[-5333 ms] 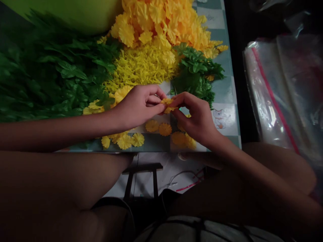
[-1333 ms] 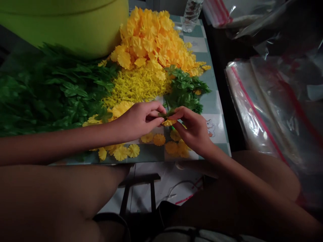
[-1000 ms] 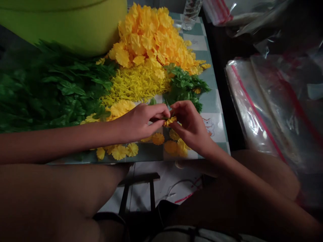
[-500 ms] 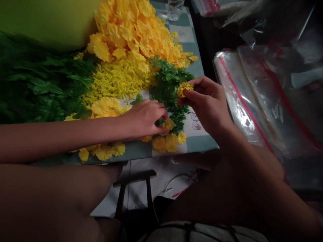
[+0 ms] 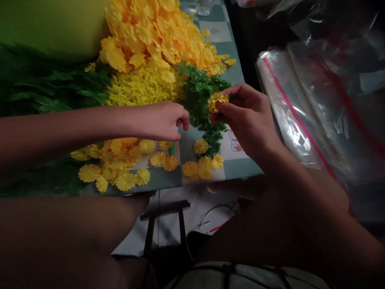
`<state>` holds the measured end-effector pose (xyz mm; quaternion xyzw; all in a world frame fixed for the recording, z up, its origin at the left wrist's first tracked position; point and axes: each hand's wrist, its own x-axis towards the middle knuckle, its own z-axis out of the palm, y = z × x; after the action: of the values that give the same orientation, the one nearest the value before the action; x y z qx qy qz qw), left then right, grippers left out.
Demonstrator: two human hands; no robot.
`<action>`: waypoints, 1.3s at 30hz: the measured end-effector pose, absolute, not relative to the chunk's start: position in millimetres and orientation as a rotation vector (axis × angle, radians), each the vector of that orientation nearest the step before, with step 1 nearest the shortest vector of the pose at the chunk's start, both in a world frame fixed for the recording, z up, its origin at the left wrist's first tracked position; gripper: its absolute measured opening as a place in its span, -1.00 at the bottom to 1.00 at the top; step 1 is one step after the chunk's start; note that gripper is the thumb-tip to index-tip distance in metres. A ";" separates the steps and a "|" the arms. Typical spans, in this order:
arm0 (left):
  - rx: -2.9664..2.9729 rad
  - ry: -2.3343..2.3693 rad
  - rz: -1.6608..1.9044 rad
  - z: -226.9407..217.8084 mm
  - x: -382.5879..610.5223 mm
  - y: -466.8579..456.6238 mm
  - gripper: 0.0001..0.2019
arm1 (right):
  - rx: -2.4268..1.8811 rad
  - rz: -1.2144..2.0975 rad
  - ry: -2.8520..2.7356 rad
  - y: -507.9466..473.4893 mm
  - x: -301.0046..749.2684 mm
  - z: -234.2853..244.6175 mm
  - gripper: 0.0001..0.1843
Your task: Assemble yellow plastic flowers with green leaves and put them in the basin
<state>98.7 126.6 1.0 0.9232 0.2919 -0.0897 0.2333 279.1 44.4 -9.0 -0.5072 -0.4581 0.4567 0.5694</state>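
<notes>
My right hand (image 5: pixel 248 114) pinches a small yellow artificial flower (image 5: pixel 217 101) between thumb and fingers, beside a clump of green artificial leaves (image 5: pixel 200 86). To its left, my left hand (image 5: pixel 168 120) hovers over the table with curled fingers and the thumb apart; nothing shows between them. Below that hand lie loose yellow petal pieces (image 5: pixel 170 163) and a single yellow blossom (image 5: pixel 200 146). Dark green fine sprigs (image 5: pixel 214 138) rest between the two hands. A mat of thin yellow strands (image 5: pixel 144 86) lies just beyond my left wrist.
A large heap of yellow-orange petals (image 5: pixel 156 34) fills the far part of the checked tablecloth (image 5: pixel 239 168). Dark green foliage (image 5: pixel 60 86) is piled at left. Clear plastic bags with red strips (image 5: pixel 300 116) lie at right. A clear cup (image 5: pixel 204 6) stands at the back.
My left hand has lifted away from the single blossom near the table's front, moving up and left, with its fingers spread apart. My right hand keeps the yellow flower in nearly the same place.
</notes>
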 end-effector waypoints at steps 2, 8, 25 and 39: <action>2.521 0.767 -0.097 -3.5 105.5 116.1 -0.78 | -1.195 1.046 -1.115 44.2 279.4 -13.2 -0.85; 2.517 0.617 -0.021 -30.4 119.0 95.6 -0.79 | -1.206 0.982 -1.213 40.6 279.4 -20.3 -0.92; 2.789 0.775 0.125 -6.3 104.7 94.2 -0.78 | -1.194 0.982 -1.192 42.4 278.4 -20.2 -0.88; 2.717 0.491 0.036 -30.9 110.8 91.8 -0.82 | -1.169 0.948 -1.261 41.7 282.2 -25.2 -0.91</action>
<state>110.8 91.8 -30.9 0.9662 0.1745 0.0130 0.1891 282.2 41.7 -25.2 -0.4951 -0.5340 0.4014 0.5556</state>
